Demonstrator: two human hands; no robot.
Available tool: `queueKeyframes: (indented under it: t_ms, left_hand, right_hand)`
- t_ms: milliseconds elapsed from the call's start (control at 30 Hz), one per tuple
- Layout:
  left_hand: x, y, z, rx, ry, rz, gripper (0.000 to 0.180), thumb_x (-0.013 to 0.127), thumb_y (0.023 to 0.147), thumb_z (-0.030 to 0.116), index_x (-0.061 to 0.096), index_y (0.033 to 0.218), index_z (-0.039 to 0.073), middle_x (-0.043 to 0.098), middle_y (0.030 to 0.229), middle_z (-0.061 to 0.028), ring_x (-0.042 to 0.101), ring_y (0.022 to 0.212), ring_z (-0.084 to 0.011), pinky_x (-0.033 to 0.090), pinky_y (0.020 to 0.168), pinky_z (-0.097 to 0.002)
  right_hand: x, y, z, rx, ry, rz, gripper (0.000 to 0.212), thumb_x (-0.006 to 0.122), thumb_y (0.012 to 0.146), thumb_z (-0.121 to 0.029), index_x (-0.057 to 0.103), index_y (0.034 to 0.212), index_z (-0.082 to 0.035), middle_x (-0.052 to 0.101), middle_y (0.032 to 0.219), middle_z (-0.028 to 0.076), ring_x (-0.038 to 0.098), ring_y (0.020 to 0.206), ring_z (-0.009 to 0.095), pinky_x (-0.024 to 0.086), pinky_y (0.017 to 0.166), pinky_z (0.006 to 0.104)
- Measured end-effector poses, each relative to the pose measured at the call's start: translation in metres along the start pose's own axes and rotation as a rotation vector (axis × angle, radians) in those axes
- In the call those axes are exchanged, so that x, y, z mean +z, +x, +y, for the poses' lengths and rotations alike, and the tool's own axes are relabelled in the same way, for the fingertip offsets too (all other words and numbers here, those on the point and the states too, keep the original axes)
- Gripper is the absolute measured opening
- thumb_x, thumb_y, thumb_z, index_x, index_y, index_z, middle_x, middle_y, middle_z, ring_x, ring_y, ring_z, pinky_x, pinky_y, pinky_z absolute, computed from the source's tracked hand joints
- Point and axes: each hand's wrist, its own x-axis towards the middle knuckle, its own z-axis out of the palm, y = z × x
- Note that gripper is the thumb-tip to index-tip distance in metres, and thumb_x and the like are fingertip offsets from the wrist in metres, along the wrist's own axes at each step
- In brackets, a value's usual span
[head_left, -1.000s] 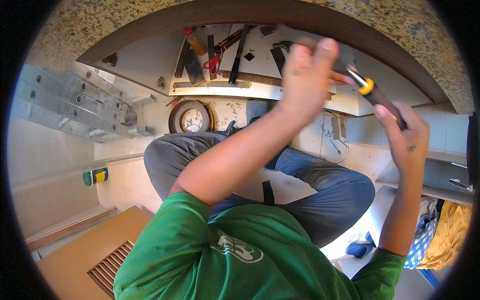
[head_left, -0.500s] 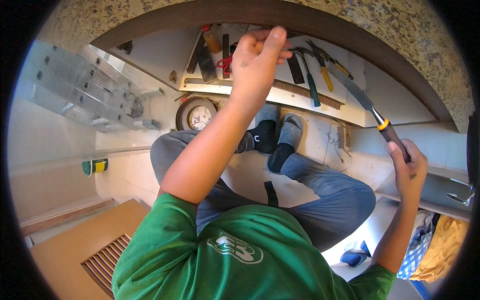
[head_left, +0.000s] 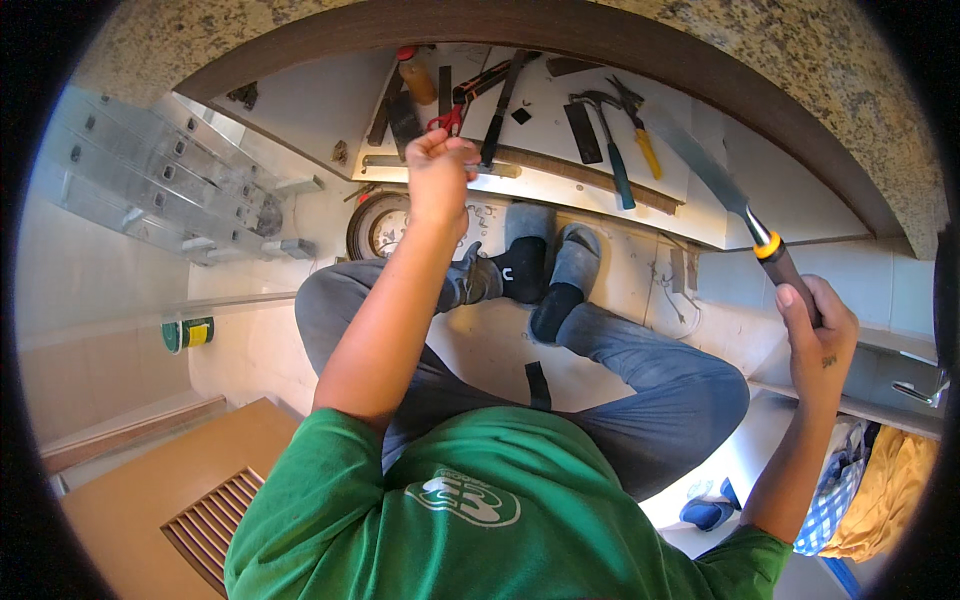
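**Holding a handsaw while the other hand works at the tool board**

Gripping is firm on the right: the right hand [head_left: 815, 335], at four o'clock in the view, is wrapped fully round the dark handle of a handsaw [head_left: 735, 205] with an orange and yellow collar; its blade runs up toward one o'clock, clear of the legs. The left hand [head_left: 437, 170], raised to twelve o'clock, is curled into a loose fist at the near edge of the white board [head_left: 545, 125]. Whether it holds anything cannot be told; the fingers hide the palm.

Tools on the board: red-handled pliers [head_left: 462, 100] just beyond the left hand, a green-handled hammer [head_left: 610, 150] and a yellow-handled tool [head_left: 640, 135] to its right, an amber bottle [head_left: 418, 75] at eleven o'clock. A wooden strip [head_left: 590, 180] lies along the board's near edge.

The person sits with grey-socked feet [head_left: 545, 260] against the board. A folded aluminium ladder [head_left: 160, 180] lies at ten o'clock, a round dial gauge [head_left: 385, 228] near the left wrist.

Judgement: good practice is to keep the blade pointed away from the knees, steady the saw wrist, and look at the left hand's target before closing on it.
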Motion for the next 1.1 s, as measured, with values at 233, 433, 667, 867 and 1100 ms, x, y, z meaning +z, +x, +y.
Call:
queueKeyframes:
  t_ms: [233,433,667,867,1100]
  left_hand:
    - [0.067,-0.051,-0.007,-0.022,0.078,-0.527,0.030,0.063,0.101,0.030,0.066,0.105,0.000,0.073,0.096,-0.0073,0.066,0.091,-0.0145,0.050,0.087,-0.0316]
    - [0.141,-0.096,0.020,-0.005,-0.177,-0.815,0.042,0.068,0.099,0.036,0.053,0.110,-0.001,0.070,0.104,-0.0182,0.072,0.092,-0.0206,0.056,0.082,-0.0310]
    - [0.168,-0.111,0.031,-0.050,-0.233,-0.801,0.053,0.069,0.098,0.036,0.044,0.112,-0.007,0.067,0.095,-0.0194,0.074,0.077,-0.0229,0.061,0.065,-0.0296]
    - [0.176,-0.116,0.028,-0.066,-0.283,-0.710,0.053,0.070,0.097,0.034,0.037,0.107,-0.006,0.066,0.089,-0.0209,0.074,0.073,-0.0251,0.064,0.063,-0.0334]
    - [0.177,-0.116,0.032,-0.048,-0.429,-0.593,0.050,0.071,0.096,0.031,0.034,0.102,-0.002,0.065,0.088,-0.0219,0.073,0.071,-0.0262,0.064,0.060,-0.0364]
  right_hand:
    - [0.003,0.007,-0.006,0.020,0.048,0.012,0.039,0.075,0.091,-0.034,0.064,0.087,0.003,0.045,0.065,-0.002,0.039,0.062,0.009,0.030,0.055,0.0265]
    - [-0.001,0.007,-0.001,0.032,0.069,0.023,0.038,0.075,0.091,-0.034,0.064,0.086,0.002,0.047,0.066,-0.002,0.040,0.063,0.008,0.030,0.056,0.0260]
    - [-0.006,0.012,-0.001,0.038,0.039,0.030,0.039,0.074,0.092,-0.035,0.064,0.086,0.002,0.048,0.066,-0.002,0.041,0.063,0.009,0.030,0.056,0.0262]
    - [-0.009,0.013,-0.003,0.024,-0.009,0.031,0.039,0.075,0.091,-0.036,0.065,0.087,0.002,0.048,0.065,0.000,0.041,0.062,0.009,0.032,0.055,0.0273]
    - [-0.004,0.023,-0.012,-0.077,-0.075,0.034,0.040,0.075,0.090,-0.036,0.066,0.087,0.003,0.049,0.064,0.001,0.043,0.062,0.009,0.034,0.056,0.0279]
